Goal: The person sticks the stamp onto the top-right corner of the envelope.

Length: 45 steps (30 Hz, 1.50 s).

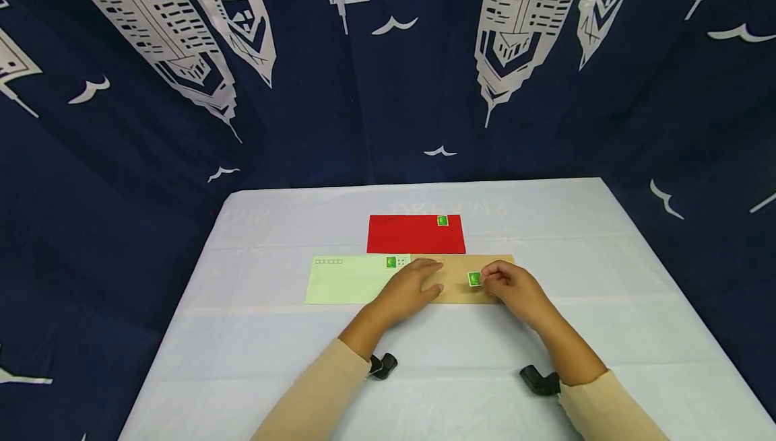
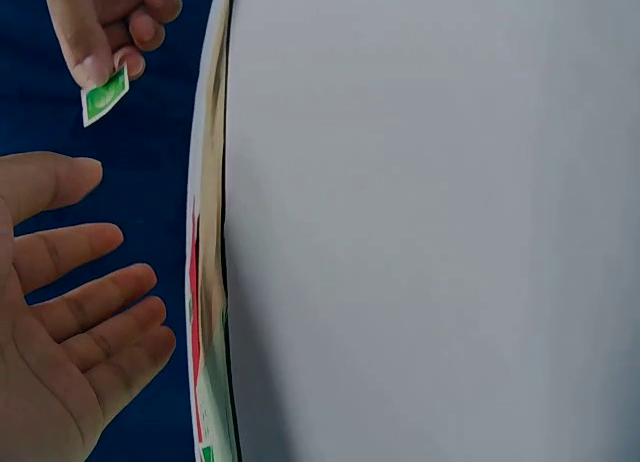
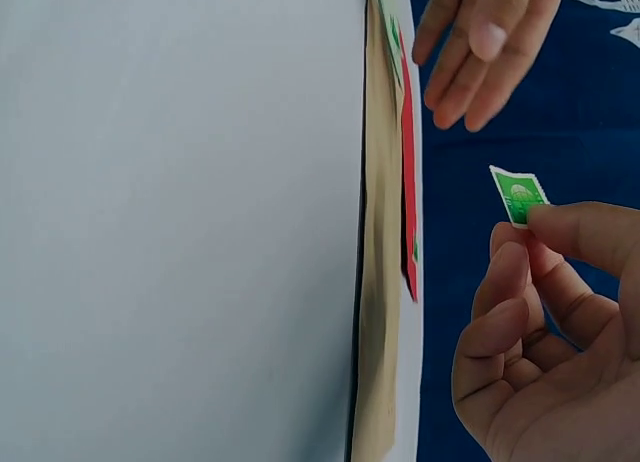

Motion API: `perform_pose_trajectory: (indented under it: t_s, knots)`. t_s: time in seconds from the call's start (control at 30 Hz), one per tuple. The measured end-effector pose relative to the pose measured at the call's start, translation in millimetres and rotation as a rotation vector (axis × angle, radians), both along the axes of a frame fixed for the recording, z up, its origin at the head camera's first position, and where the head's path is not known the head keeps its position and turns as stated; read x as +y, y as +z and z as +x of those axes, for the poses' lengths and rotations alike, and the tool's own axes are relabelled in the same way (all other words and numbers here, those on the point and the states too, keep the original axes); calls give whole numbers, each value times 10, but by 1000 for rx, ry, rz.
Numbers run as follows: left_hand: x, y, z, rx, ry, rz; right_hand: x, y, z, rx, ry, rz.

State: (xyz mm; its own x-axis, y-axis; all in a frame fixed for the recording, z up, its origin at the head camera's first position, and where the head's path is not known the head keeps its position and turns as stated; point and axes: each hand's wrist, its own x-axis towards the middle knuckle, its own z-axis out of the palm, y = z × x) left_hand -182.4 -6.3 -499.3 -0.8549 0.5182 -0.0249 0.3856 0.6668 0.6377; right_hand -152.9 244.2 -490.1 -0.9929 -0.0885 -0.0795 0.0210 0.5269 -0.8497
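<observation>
Between thumb and forefinger my right hand (image 1: 515,291) pinches a small green postage stamp (image 1: 474,279) with a white border, held over the brown envelope (image 1: 455,293). In the right wrist view the stamp (image 3: 519,195) is tilted, apart from the envelope. My left hand (image 1: 407,291) hovers with spread, relaxed fingers where the brown envelope meets the light green envelope (image 1: 345,283); the left wrist view shows its palm (image 2: 60,332) holding nothing. A green stamp (image 1: 391,262) sits at the light green envelope's upper right.
Behind these two lies a red envelope (image 1: 412,233) with a green stamp (image 1: 442,221) at its upper right corner. All rest on a white-covered table (image 1: 254,333). A dark blue cloth (image 1: 364,111) with white building patterns hangs behind it.
</observation>
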Motion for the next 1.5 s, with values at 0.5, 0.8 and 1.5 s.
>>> perform_pose_trajectory:
  t_s: [0.5,0.8,1.5]
  knots:
    - [99,-40,15,44,-62,-139,271,-41,-157,-1,-46,51]
    - [109,-34,13,51,-87,-190,395,-75,-262,-39,-53,61]
    - [154,-21,3,86,-121,-344,549,-79,-467,-215,-19,47]
